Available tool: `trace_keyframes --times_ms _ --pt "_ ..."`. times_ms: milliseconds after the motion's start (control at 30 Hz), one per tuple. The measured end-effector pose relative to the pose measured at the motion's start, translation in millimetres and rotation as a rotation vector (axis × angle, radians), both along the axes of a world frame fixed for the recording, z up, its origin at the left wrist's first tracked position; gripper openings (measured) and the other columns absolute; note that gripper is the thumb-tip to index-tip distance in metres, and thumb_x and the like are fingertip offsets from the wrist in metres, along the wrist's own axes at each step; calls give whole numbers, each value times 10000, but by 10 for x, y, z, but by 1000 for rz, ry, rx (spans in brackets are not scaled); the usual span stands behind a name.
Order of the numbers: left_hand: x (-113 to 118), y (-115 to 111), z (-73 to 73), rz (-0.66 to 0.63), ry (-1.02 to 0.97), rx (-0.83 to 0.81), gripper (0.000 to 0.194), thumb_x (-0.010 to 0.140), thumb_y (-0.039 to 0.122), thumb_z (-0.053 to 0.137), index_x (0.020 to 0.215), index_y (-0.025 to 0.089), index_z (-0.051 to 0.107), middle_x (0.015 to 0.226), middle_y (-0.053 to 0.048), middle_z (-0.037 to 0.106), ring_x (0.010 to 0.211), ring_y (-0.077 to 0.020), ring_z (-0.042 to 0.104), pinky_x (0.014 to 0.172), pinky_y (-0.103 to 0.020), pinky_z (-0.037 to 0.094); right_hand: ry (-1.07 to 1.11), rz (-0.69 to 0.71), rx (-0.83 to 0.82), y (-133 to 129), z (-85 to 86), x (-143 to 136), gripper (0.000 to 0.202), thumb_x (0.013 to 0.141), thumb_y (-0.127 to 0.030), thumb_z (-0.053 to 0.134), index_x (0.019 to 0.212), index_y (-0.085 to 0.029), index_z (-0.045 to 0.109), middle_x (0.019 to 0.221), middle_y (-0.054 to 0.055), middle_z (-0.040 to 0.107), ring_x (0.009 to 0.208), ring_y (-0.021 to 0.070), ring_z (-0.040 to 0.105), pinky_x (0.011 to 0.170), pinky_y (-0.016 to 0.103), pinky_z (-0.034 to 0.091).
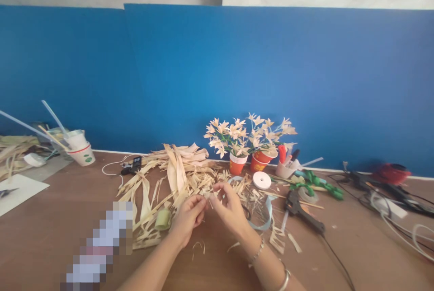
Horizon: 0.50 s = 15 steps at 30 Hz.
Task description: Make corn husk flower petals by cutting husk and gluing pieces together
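My left hand [189, 218] is closed, thumb and forefinger pinching a small pale piece [207, 195] that looks like dry husk. Beside it, my right hand [230, 209] curls its thumb and fingers round the other side of that piece, so both hands nearly meet. Just how the right fingertips touch it is too small to tell. Behind and left of my hands lies a pile of dry husk strips [176, 171]. A green tape roll [163, 219] sits by my left hand. Beyond my hands, pale husk flowers [233, 133] stand in a red paper cup [237, 164].
A black glue gun [303, 214] with its cord lies right of my right forearm. A white ribbon spool [262, 180], a blue ribbon [267, 218] and husk scraps lie nearer. Cups with sticks [81, 153] stand far left; cables [396, 218] lie far right. A blue panel [217, 78] rises behind.
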<state>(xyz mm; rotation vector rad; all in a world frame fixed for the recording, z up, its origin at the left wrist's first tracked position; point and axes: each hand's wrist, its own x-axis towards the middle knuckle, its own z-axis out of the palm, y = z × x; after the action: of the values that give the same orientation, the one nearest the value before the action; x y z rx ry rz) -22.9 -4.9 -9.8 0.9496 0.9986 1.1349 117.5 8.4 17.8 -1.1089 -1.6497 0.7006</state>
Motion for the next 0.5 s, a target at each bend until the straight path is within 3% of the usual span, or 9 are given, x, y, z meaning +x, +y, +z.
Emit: trace_keyframes --times_ms 100,267,500 --pt "-1 -5 19 0 -12 4 288 733 421 631 722 158 512 587 59 480 373 -8 277 385 -181 93 71 12 -30 16 33 23 106 807 -242 517 861 -189 591 803 19 580 679 142 519 629 258 432" --pt "-3 -11 18 -18 -16 5 278 729 407 633 729 152 524 679 30 554 377 0 305 377 -170 107 31 55 21 57 23 39 83 756 -175 557 692 -189 607 765 22 572 719 153 533 640 262 437" --pt "-13 2 -12 63 88 7 318 709 347 634 926 117 601 422 85 438 363 -50 349 356 -154 215 -123 -17 180 33 -5 37 96 782 -151 533 734 -188 608 809 42 552 695 149 529 626 267 441"
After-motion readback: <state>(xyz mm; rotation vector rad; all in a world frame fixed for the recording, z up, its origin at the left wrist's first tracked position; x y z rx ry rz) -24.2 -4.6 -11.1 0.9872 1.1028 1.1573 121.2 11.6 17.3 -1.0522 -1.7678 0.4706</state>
